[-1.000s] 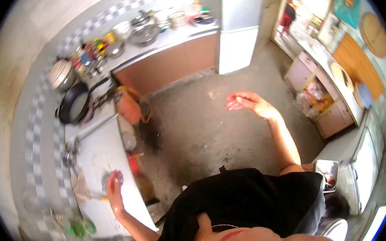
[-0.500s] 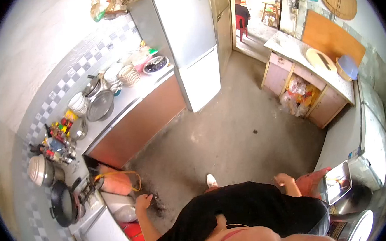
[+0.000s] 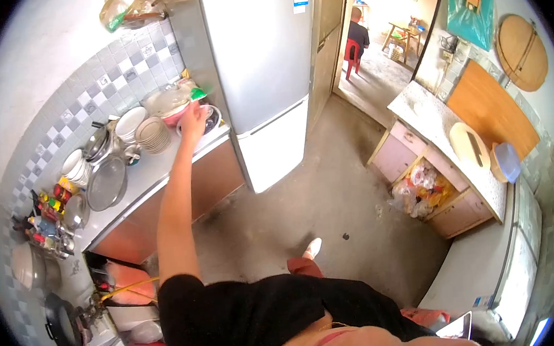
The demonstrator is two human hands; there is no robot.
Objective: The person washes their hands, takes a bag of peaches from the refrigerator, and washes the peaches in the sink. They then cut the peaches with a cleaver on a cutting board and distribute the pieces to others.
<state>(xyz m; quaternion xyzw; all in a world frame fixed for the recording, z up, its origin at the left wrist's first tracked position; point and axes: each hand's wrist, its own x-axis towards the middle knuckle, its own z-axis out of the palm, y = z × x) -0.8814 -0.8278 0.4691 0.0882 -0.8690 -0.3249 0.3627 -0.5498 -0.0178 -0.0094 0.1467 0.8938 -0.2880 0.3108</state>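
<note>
Bowl, pink with a clear lid, sits at the far end of the counter, just left of the fridge. The left hand reaches it on an outstretched arm, its fingers at the bowl's right edge and above a dark dish. Whether the hand grips anything cannot be told, and the right hand is out of view. Near the hand on the left stand a stack of bowls and white plates. Nearer along the counter lie metal lids and bottles. Far right, a doorway opens onto a seated person.
</note>
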